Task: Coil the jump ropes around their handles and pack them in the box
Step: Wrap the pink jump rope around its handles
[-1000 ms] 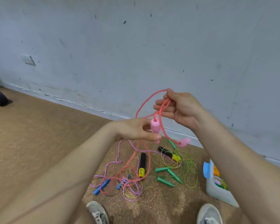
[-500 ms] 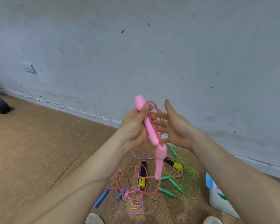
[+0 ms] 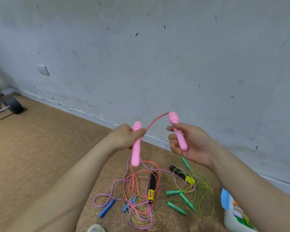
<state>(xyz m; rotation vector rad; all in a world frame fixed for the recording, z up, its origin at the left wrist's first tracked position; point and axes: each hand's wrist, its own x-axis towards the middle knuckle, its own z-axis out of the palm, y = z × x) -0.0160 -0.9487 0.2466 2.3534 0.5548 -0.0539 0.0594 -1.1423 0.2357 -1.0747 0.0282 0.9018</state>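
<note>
Left hand (image 3: 124, 138) grips one pink plastic handle (image 3: 136, 156), right hand (image 3: 189, 144) curls round the second pink handle (image 3: 177, 131), thin red cord (image 3: 156, 122) arcing between, above the cork floor (image 3: 40, 148). Trouble: slack trails into the tangled coloured ropes (image 3: 141, 206) below; winding could snag them. White plastic box (image 3: 229, 220) sits near the wall.

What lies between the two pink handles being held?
In the head view, only an arc of red rope spans the gap, from the right handle to the left hand gripping the left handle.

Smooth matt plast. pink handles (image 3: 135, 154), rough grainy floor (image 3: 40, 148).
</note>
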